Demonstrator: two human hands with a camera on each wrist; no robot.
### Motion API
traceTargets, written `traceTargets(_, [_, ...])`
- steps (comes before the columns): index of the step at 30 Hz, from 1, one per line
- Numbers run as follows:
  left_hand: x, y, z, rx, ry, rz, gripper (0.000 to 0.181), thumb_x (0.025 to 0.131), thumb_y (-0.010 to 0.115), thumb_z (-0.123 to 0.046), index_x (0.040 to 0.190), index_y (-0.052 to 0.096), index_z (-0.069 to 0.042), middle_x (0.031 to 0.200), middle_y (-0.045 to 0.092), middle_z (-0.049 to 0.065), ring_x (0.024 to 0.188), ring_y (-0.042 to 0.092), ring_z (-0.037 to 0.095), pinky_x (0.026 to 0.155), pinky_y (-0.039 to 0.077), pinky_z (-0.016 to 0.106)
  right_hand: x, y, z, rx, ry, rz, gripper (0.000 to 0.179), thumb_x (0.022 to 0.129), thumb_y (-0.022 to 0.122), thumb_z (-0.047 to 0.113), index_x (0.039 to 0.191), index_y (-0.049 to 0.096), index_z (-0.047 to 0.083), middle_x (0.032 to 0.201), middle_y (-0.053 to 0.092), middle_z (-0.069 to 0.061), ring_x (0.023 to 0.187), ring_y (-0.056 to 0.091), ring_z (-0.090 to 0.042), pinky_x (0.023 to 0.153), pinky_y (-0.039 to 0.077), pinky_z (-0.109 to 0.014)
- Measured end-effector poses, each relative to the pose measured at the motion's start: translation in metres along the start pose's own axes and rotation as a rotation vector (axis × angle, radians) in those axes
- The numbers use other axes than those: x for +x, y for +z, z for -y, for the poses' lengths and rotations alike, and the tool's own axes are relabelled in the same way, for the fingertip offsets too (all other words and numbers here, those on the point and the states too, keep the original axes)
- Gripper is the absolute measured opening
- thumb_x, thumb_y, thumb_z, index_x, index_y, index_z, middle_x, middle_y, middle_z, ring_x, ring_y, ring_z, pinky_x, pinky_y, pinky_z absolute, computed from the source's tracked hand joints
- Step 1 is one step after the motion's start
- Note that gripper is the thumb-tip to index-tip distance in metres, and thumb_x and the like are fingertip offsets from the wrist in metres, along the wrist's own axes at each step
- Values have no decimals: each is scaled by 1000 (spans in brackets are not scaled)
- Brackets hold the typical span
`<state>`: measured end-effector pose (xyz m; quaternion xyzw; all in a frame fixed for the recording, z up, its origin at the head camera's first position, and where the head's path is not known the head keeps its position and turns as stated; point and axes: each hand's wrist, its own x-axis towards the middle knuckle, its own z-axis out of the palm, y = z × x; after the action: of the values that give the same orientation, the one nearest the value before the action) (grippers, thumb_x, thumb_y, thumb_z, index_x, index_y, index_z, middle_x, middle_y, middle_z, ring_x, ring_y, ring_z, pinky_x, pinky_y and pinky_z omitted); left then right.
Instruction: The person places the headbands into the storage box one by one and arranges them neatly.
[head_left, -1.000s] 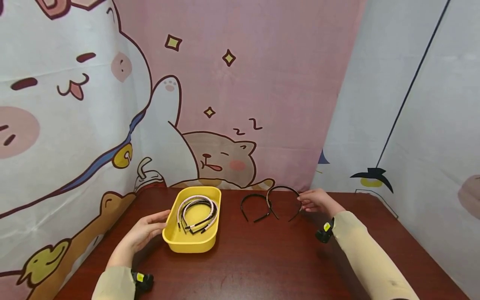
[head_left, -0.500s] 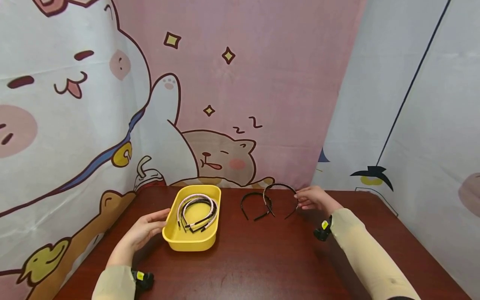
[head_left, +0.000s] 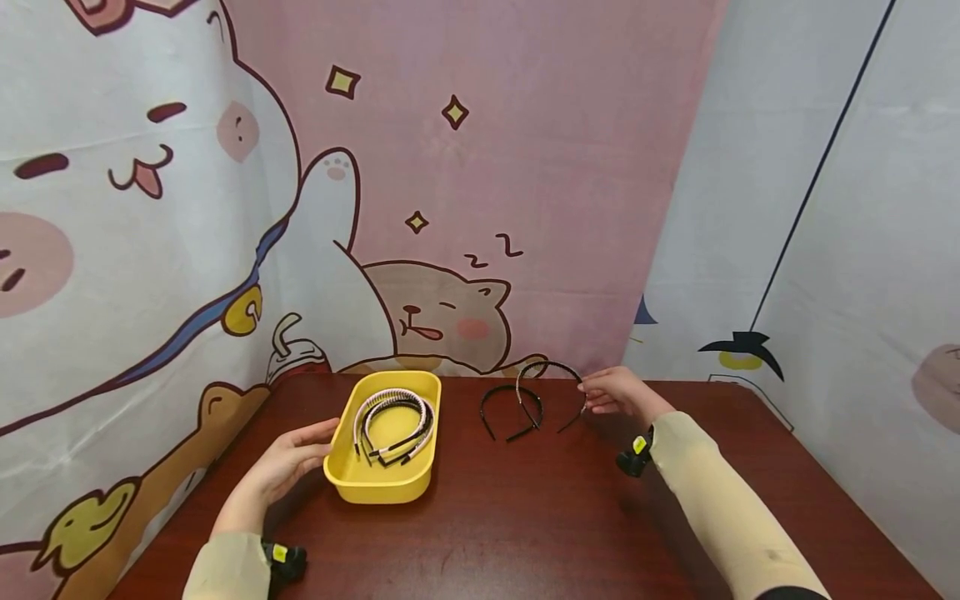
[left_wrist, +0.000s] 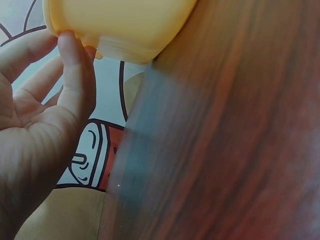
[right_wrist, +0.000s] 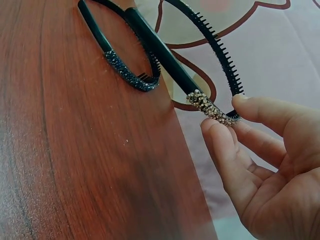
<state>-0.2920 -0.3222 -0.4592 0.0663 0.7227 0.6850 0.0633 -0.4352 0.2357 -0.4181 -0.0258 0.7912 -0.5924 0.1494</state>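
Observation:
My right hand (head_left: 618, 392) pinches a black toothed headband (right_wrist: 220, 55) by its side, between thumb and fingers. Gold-coloured stones stud the band near the grip, and in the head view it stands raised. Just left of it, a second black headband (head_left: 491, 396) with dark glittering stones (right_wrist: 132, 80) lies on the table; the two overlap in the head view. My left hand (head_left: 288, 458) touches the left outer side of a yellow plastic tray (head_left: 382, 493), fingertips at its rim and wall. Inside lie several headbands (head_left: 397, 396), black and pale pink, heaped together.
The dark red-brown wooden table (head_left: 502, 525) carries everything. Behind and beside it hang printed cloths (head_left: 585, 208) with cartoon animals, close to the table's far edge.
My right hand has moved left and slightly up with the gold-stoned headband, which now overlaps the lying headband more. My left hand and the tray have stayed put.

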Motion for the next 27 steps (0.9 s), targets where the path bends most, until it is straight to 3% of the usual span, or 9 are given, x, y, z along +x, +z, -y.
traceTargets(27, [0,0,0,7,5,-2,61,95,59,-4,148,31,6,149,32,30,121,55,22,95,48,33,13,19,17,6,-29,21,51,93,61,10,135,45,-14,92,63,-13,74,67,-20,67,58,-32])
